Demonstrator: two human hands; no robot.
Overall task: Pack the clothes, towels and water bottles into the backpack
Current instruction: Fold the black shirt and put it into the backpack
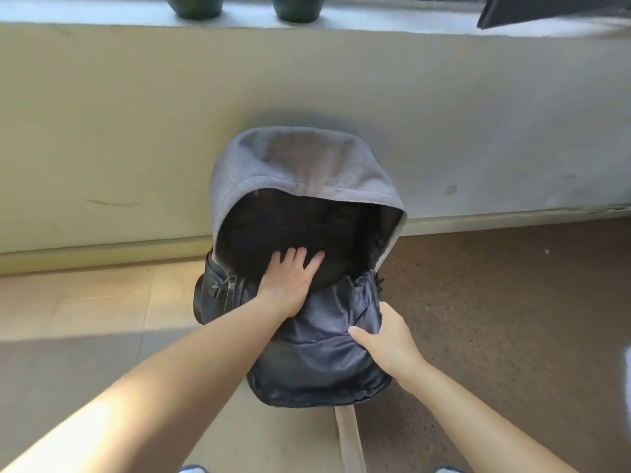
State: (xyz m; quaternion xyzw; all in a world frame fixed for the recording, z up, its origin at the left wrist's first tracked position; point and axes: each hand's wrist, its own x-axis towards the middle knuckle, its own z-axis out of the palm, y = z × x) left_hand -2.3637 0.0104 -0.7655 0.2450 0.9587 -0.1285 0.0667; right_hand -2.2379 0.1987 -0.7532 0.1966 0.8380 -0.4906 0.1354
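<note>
The backpack (307, 363) stands on the floor (85, 302) with its back leaning against a low pale wall (136, 131). Its main compartment gapes towards me, the grey upper shell (300, 162) arched over a dark interior. My left hand (290, 285) lies flat in the mouth, fingers straight and spread, pressing on something dark inside; I cannot tell whether that is packed cloth or just the lining. My right hand (386, 336) grips the right edge of the dark front panel, thumb on the outside and fingers curled behind the fabric, pulling the opening wide. The front panel is thin, slick-looking nylon, creased and slack, so I judge the bag soft and floppy. It will likely sag shut unless one hand holds the rim. The zipped rim near the zipper pull (229, 288) should give a firmer hold than the loose panel. I see no clothes, towels or water bottles outside the bag. Cloth should compress under a flat palm, while bottles would be heavier and want to go in upright along the side. A pale strap (348, 435) trails on the floor towards me. Above the wall, a ledge (375, 18) carries two dark green pots (196, 6).
</note>
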